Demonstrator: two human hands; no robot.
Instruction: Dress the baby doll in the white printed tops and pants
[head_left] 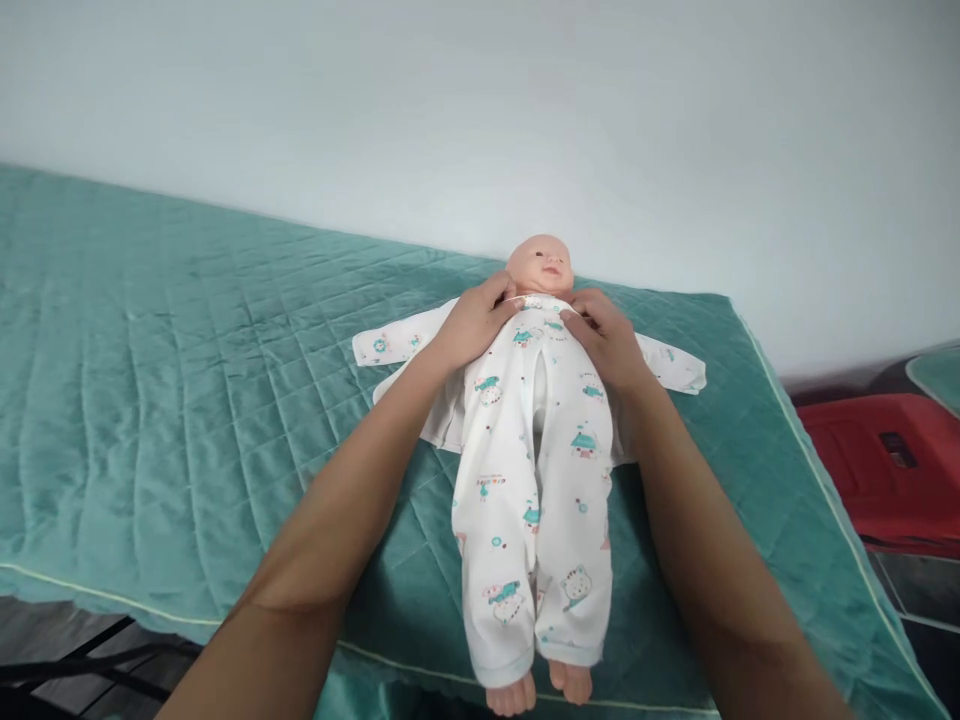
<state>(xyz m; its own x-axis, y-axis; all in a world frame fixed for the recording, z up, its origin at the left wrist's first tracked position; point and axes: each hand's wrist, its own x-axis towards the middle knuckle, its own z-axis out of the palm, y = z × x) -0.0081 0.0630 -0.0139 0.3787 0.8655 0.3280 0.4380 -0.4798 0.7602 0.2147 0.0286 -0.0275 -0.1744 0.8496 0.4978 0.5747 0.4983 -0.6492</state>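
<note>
A baby doll (pixel 538 262) lies on its back on a teal quilted bed cover (pixel 187 400), feet toward me. It wears a white printed romper (pixel 532 500), open down the front at the chest. My left hand (pixel 474 322) pinches the romper's left collar edge at the doll's neck. My right hand (pixel 606 335) grips the right collar edge, fingers curled on the cloth. The sleeves lie spread to both sides.
A plain white wall (pixel 480 110) runs behind the bed. A red object (pixel 877 465) sits on the floor at the right, beyond the bed's edge. Dark metal bars (pixel 82 665) show under the bed at lower left.
</note>
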